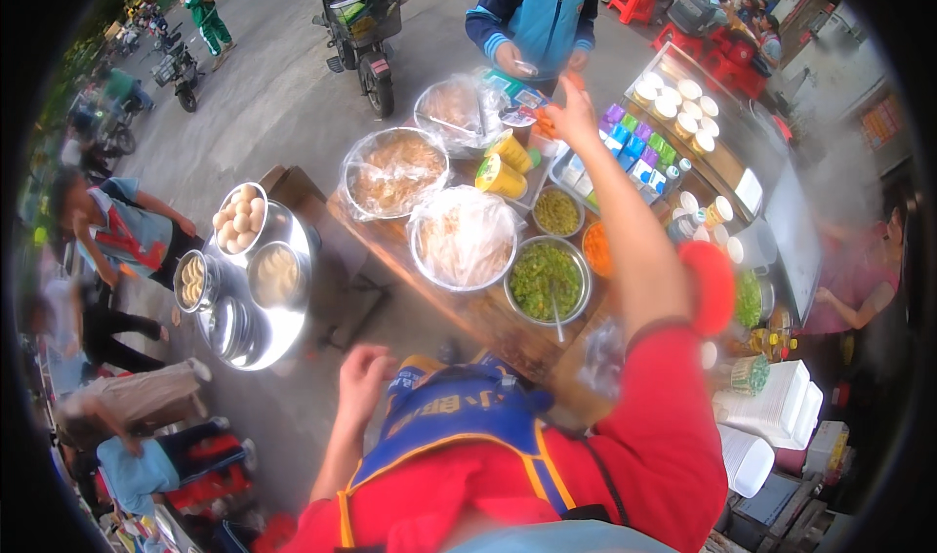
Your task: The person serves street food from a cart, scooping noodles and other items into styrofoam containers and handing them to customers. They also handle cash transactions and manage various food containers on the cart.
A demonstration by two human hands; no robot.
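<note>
My right hand (575, 117) reaches across the far side of the wooden table, one finger stretched out. Orange material (575, 79) shows at its fingertips; whether I hold it is unclear. Just below are orange packets (543, 123) and a crate of small drink cartons (635, 143). My left hand (362, 377) hangs beside my blue apron (468, 410), fingers loosely curled, nothing visible in it. Before me stand a bowl of chopped greens (538, 275) with a spoon (558, 315), a plastic-covered bowl of noodles (463, 238) and two yellow cups (505, 168).
Across the table stands a person in a blue jacket (538, 22). On the left, a round metal table (289, 319) bears a bowl of eggs (240, 220). White foam boxes (776, 403) are stacked at right, near a steamy stall. An electric scooter (373, 70) is parked beyond.
</note>
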